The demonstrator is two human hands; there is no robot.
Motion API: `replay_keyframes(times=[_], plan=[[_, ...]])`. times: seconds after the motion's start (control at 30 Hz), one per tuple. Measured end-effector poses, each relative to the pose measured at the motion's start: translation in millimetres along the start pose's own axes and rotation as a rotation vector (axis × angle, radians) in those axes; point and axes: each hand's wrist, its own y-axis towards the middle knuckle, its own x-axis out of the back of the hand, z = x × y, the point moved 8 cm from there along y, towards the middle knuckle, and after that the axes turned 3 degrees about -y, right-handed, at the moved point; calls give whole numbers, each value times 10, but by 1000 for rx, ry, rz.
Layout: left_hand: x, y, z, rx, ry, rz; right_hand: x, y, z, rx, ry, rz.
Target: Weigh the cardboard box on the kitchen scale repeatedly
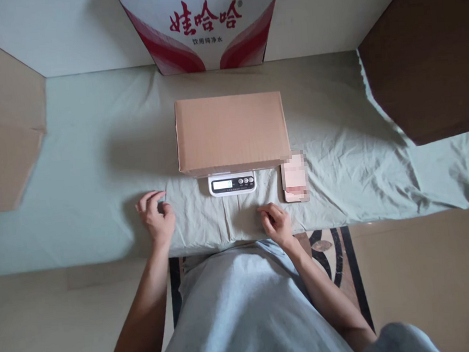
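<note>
A closed brown cardboard box point(231, 132) sits on a small white digital scale point(232, 184) in the middle of a table covered with a pale green cloth point(94, 172). My left hand point(156, 216) rests on the cloth to the left of the scale, fingers loosely curled and holding nothing. On the near edge of the table, just below and right of the scale, lies my right hand point(276, 224), also with nothing in it. A blurred phone-like object point(295, 177) lies right of the scale.
A white and red printed carton point(201, 23) stands at the back against the wall. Brown cardboard sheets lie at the left point(1, 141), right point(425, 55) and lower right point(432, 274). A patterned floor point(331, 249) shows under the table edge.
</note>
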Motion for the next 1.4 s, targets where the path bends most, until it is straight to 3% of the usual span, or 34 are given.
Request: replay_keyframes(times=[0.7,0.93,1.03,1.17,1.23,1.4], plan=[[6,24,-20,61,-26,30,-1,22,13,-65,5,41],[4,105,4,64,-97,143,45,123,161,-106,-14,70],[31,126,-123,58,-182,182,191,193,202,-127,-9,-25],[18,186,-406,209,-417,238,616,370,139,-217,63,-317],[-23,259,-578,299,-545,252,727,546,108,-252,142,-340],[-142,525,-1053,254,-748,298,792,1014,230,-241,193,-310]])
